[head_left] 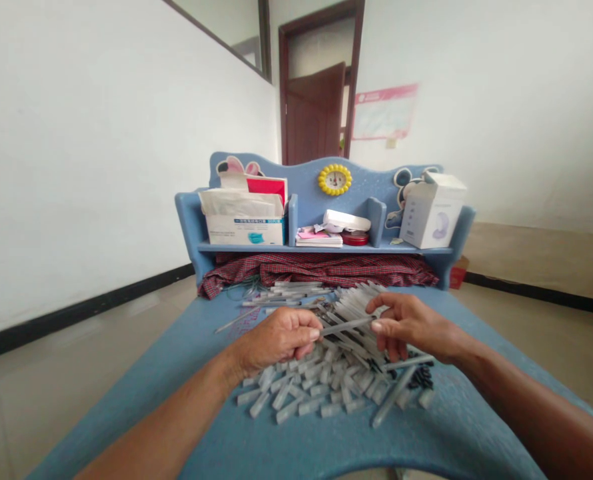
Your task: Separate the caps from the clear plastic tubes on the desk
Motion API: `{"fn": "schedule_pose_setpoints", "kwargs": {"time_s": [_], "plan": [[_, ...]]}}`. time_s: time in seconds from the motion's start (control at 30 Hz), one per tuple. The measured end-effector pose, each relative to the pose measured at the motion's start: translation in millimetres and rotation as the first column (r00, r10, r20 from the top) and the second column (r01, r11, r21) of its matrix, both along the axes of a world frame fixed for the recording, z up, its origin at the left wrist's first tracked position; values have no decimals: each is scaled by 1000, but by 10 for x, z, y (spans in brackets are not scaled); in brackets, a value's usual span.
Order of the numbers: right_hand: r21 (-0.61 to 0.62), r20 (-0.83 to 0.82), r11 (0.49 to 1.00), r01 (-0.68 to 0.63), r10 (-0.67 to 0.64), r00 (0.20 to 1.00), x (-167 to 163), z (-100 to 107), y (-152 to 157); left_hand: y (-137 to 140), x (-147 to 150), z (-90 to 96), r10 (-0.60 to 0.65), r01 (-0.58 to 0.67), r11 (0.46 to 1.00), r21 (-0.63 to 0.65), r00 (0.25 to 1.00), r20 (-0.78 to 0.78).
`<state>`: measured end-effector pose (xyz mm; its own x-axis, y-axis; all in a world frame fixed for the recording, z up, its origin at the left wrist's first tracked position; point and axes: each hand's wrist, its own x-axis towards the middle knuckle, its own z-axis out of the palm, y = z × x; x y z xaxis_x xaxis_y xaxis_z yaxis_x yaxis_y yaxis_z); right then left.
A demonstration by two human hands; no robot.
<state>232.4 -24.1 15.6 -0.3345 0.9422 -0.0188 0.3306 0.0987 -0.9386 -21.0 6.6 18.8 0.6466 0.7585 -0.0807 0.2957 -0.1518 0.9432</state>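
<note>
A translucent pen barrel (347, 326) is held nearly level above the pile, with its right end slightly higher. My left hand (281, 337) is closed on its left end, between thumb and bent fingers. At the other end, my right hand (409, 327) has its thumb against the barrel tip, the index finger curled over and the other fingers hanging bent. Beneath the hands lie many frosted pen caps (309, 390). Clear pen barrels (359, 300) are heaped behind, and small black plugs (420, 378) lie beside my right hand. One loose pen barrel (394, 397) slants across the caps.
Everything lies on a blue table (201, 400) with a curved front edge. More thin pens (296, 291) and a plaid cloth (326, 268) lie at the back. The raised shelf (376, 251) carries a mask box (244, 223), papers (319, 239) and a white carton (434, 212).
</note>
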Motion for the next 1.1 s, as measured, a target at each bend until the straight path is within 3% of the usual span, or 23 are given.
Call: {"fn": "schedule_pose_setpoints", "kwargs": {"time_s": [0.1,0.3,0.47,0.83,0.93,1.0,1.1], "plan": [[5,33,999,42,-42,999,-6,-29,22,8,-2,-2,-3,3,1000,-2,1000,13],[-4,-148,1000,10,-10,989,-3,-35,41,29,-13,-15,-11,12,1000,-18,999,30],[-49,-88,999,9,-14,996,-3,-72,70,47,-19,-36,5,-4,1000,-28,999,34],[63,-211,998,7,7,977,-9,-3,56,83,-127,2,-93,99,987,-124,994,54],[137,-110,985,105,-90,990,39,14,95,106,-146,9,-100,106,988,-116,993,56],[190,100,967,167,-188,977,97,19,122,118,-148,10,-92,97,990,-105,994,52],[233,416,950,210,-292,861,219,18,133,130,-144,1,-85,87,992,-92,996,35]]}}
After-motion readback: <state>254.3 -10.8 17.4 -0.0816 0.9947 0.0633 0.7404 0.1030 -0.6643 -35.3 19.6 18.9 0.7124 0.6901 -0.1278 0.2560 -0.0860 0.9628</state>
